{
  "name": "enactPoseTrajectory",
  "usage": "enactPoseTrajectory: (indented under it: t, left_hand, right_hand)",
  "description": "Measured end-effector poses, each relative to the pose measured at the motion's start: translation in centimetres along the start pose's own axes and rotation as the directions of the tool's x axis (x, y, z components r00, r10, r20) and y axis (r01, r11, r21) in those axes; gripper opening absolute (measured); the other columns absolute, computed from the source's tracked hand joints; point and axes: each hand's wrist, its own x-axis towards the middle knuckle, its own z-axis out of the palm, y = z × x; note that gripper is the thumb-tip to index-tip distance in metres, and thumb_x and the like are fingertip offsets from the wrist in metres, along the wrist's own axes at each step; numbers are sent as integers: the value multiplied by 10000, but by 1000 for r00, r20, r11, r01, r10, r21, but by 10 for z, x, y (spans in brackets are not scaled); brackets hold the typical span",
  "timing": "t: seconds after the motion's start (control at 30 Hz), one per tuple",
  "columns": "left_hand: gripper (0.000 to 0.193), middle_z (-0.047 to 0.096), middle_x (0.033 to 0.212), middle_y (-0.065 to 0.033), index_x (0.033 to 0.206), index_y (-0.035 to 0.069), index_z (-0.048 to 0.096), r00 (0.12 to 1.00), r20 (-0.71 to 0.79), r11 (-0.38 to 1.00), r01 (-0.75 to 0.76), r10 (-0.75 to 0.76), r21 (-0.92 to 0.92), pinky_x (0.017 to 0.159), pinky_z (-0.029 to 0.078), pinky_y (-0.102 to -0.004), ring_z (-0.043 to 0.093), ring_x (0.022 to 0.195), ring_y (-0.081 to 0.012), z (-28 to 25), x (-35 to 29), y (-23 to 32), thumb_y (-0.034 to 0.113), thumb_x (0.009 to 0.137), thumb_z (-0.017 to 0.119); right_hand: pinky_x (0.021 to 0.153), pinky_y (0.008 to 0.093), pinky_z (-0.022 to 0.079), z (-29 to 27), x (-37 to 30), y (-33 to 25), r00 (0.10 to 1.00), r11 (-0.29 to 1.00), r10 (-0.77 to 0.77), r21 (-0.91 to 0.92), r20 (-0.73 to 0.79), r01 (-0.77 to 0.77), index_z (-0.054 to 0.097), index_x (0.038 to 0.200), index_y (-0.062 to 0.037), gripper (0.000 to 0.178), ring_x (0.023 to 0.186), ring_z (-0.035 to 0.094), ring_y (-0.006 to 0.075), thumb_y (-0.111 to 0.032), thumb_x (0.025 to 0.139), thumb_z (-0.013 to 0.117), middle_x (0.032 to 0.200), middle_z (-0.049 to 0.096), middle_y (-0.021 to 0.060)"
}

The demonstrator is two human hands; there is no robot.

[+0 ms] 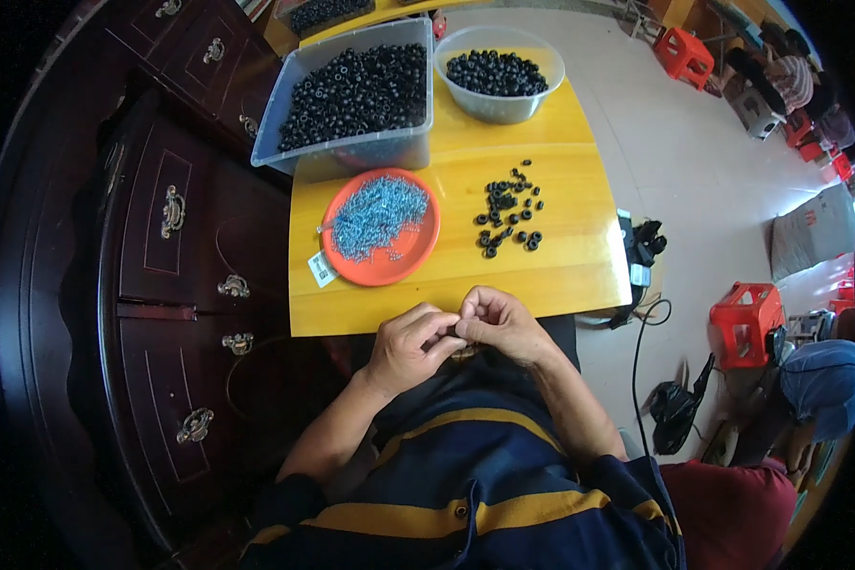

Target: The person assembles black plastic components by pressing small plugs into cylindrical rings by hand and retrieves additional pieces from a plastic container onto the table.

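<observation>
My left hand (410, 347) and my right hand (495, 323) meet just off the near edge of the yellow table (541, 290). Their fingertips pinch together around a small dark piece (453, 330), mostly hidden by the fingers, so its kind is unclear. Beyond my left hand sits an orange plate (430, 233) heaped with small silvery-blue metal pieces (375, 217) that look like springs or pins. Loose black ring-like parts (508, 204) lie scattered on the table beyond my right hand.
At the back stand a clear rectangular bin (342, 152) and a round clear tub (499, 109), both holding black parts. A white tag (322, 270) lies beside the plate. Dark wooden drawers (171, 228) flank the left. Red stools (749, 323) and a seated person (731, 494) are at right.
</observation>
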Motion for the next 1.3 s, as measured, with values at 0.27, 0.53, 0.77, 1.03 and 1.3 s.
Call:
enactPoseTrajectory:
  t: [0.27,0.53,0.77,1.03,1.3]
  left_hand:
    - [333,636,784,-72,1091,15,673,983,-107,987,141,-148,-75,581,503,-283,618,620,-151,-1,-24,-20,19,778,788]
    - [157,666,804,-108,964,-4,701,983,-91,987,162,-162,-6,616,519,-311,662,664,-231,-5,-37,-27,40,819,741]
    - [129,673,823,-122,947,-16,695,949,-230,968,239,-216,80,628,523,-330,677,708,-252,-26,-30,-37,19,826,719]
    - [143,676,905,-120,962,31,708,974,-213,879,170,-80,446,692,537,-388,679,816,-312,-48,21,-68,69,825,721]
    - [104,678,890,-92,924,65,727,990,-37,850,134,-134,510,714,532,-398,672,810,-304,-49,44,-95,111,833,713]
  right_hand:
    - [673,242,486,-34,73,-89,958,911,-238,-379,-161,162,598,941,-64,81,739,588,89,-124,939,652,847,619,8]
    - [758,248,481,-62,138,-156,628,720,-664,-573,-406,391,601,1223,2,324,872,632,117,-166,951,649,1081,676,63]
    - [829,250,519,-79,67,-63,660,662,-621,-734,-423,152,663,1096,24,178,933,652,112,-64,942,648,990,708,61]
    - [653,273,512,-76,17,-18,562,302,-778,-952,-280,-57,674,1055,-5,164,755,624,145,-9,892,678,911,652,79]
    - [780,401,511,-70,19,-21,605,236,-751,-963,-264,-127,682,1024,-33,201,883,641,335,-56,827,707,950,653,142]
